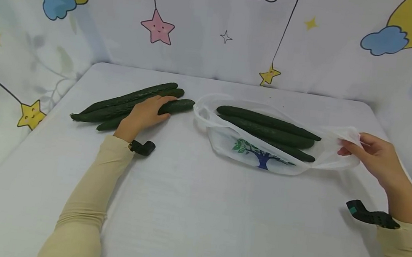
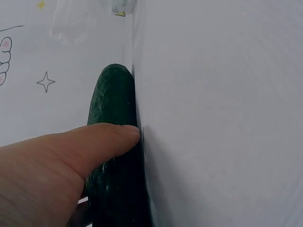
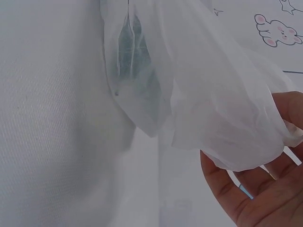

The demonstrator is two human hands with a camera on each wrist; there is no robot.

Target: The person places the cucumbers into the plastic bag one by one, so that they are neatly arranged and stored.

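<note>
My left hand (image 1: 144,115) grips the nearest cucumber (image 1: 179,106) of a group of three on the left, fingers over its far side. In the left wrist view the thumb lies across this dark green cucumber (image 2: 113,101) near its rounded end. Two more cucumbers (image 1: 117,103) lie just behind it, side by side. On the right, my right hand (image 1: 378,158) pinches the gathered end of a white plastic bag (image 1: 223,145) printed with a tree. Three cucumbers (image 1: 267,129) lie lengthwise in the bag, whose open mouth faces left.
Everything lies on a white-covered table (image 1: 219,215). Behind it hangs a white backdrop (image 1: 195,55) printed with stars, moons and clouds. A dark wrist camera (image 1: 144,148) sits on the left wrist, another wrist camera (image 1: 369,215) on the right.
</note>
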